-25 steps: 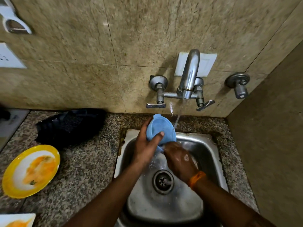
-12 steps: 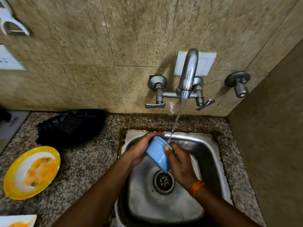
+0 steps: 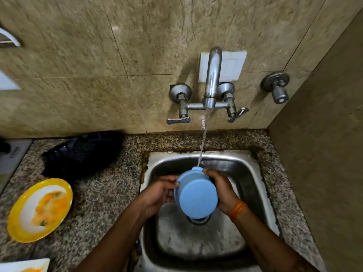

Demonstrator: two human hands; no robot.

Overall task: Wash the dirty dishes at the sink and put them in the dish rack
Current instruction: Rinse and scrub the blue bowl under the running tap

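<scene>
Centrally, one blue plastic bowl (image 3: 196, 195), tipped with its flat base toward the camera, held over the steel sink (image 3: 253, 173) above the drain. Left hand (image 3: 160, 193) grasps its left rim; right hand (image 3: 223, 191) grasps its right side, an orange wrist thread (image 3: 238, 210) behind it. Water stream (image 3: 202, 146) from the wall tap (image 3: 212, 79) lands on the bowl's far rim. On the granite table (image 3: 102, 193), left: a soiled yellow-rimmed plate (image 3: 40, 210), a dark dish rack (image 3: 82, 154) behind it.
</scene>
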